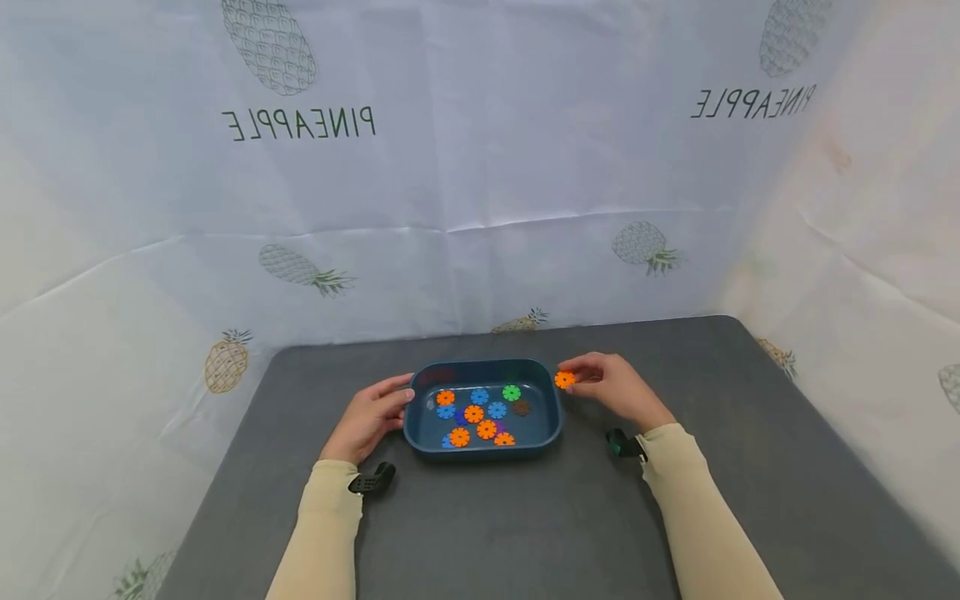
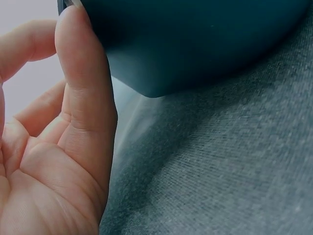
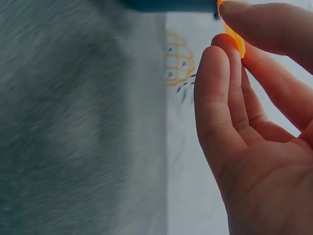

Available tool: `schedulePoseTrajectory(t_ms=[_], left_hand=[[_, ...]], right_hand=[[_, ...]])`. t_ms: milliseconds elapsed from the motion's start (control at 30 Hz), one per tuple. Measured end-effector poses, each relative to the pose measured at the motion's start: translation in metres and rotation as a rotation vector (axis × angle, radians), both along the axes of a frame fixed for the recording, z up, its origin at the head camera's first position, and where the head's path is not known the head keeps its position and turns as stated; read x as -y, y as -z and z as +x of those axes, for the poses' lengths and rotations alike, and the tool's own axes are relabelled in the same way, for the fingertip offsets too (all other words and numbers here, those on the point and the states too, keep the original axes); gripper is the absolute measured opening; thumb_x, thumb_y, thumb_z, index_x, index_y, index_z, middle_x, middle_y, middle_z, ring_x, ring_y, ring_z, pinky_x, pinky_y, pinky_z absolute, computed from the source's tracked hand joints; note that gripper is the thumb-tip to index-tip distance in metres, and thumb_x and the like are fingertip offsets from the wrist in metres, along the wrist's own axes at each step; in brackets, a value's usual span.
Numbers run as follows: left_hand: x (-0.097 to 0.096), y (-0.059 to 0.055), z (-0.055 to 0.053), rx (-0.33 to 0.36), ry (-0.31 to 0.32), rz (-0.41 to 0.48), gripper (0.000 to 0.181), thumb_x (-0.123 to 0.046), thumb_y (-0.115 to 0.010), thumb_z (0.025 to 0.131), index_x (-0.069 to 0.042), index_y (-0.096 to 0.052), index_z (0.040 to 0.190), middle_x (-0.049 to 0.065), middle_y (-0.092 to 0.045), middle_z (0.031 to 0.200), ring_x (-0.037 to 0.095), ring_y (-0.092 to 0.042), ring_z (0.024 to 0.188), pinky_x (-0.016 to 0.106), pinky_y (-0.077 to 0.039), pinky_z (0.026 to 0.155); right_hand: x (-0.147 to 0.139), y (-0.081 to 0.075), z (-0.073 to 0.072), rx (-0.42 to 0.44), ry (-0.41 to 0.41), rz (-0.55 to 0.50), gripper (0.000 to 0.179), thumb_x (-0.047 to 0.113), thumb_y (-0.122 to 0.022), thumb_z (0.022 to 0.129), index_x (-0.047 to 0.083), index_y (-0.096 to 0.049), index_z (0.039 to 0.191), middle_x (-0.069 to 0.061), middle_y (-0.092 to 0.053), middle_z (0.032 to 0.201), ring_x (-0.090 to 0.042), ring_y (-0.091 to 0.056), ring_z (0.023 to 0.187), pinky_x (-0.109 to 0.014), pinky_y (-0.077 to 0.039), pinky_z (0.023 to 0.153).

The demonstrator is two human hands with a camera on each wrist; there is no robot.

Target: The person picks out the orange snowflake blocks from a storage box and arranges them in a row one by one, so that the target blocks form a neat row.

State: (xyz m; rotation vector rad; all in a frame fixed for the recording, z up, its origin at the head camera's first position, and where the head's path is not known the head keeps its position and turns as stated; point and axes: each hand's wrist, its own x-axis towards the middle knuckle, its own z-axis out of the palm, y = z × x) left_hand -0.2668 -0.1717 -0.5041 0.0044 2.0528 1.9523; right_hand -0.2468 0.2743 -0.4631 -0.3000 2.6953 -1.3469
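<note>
Pinching a toothed orange disc (plastic), right hand.

"PINEAPPLE", mirror-reversed, twice on the backdrop cloth, beside pineapple drawings.

A small orange gear-shaped disc with notched edges is pinched upright between thumb and fingers of the right hand, just beside the right rim of a dark blue tray. The tray sits flat on the table, its left end touched by the left hand.
</note>
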Motion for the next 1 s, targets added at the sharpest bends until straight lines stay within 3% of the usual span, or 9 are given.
schedulePoseTrajectory(t_ms=[500,833,1000], left_hand=[[0.009,0.001,-0.008,0.02,0.034,0.016,0.063,-0.035,-0.074,0.105,-0.013,-0.053,0.16,-0.002,-0.077,0.103,0.011,-0.07,0.08,0.026,-0.062,0.078],[0.013,0.002,-0.001,0.033,0.042,0.011,0.064,-0.035,-0.072,0.106,-0.012,-0.05,0.161,0.0,-0.076,0.108,0.012,-0.07,0.083,0.026,-0.062,0.079],[0.011,0.001,-0.005,0.018,0.046,0.025,0.065,-0.037,-0.073,0.105,-0.014,-0.051,0.161,0.001,-0.077,0.11,0.012,-0.071,0.084,0.026,-0.062,0.081]], right_hand=[[-0.004,0.028,-0.005,0.037,0.045,0.089,0.032,0.016,-0.077,0.101,0.014,-0.076,0.133,-0.009,-0.072,0.124,-0.022,-0.065,0.103,-0.041,-0.059,0.093],[0.005,0.033,-0.002,0.08,0.047,0.117,0.033,0.014,-0.077,0.1,0.011,-0.076,0.133,-0.011,-0.071,0.121,-0.021,-0.065,0.101,-0.037,-0.057,0.09],[0.004,0.03,-0.004,0.075,0.061,0.129,0.032,0.013,-0.077,0.1,0.011,-0.076,0.132,-0.011,-0.07,0.123,-0.021,-0.066,0.101,-0.039,-0.058,0.09]])
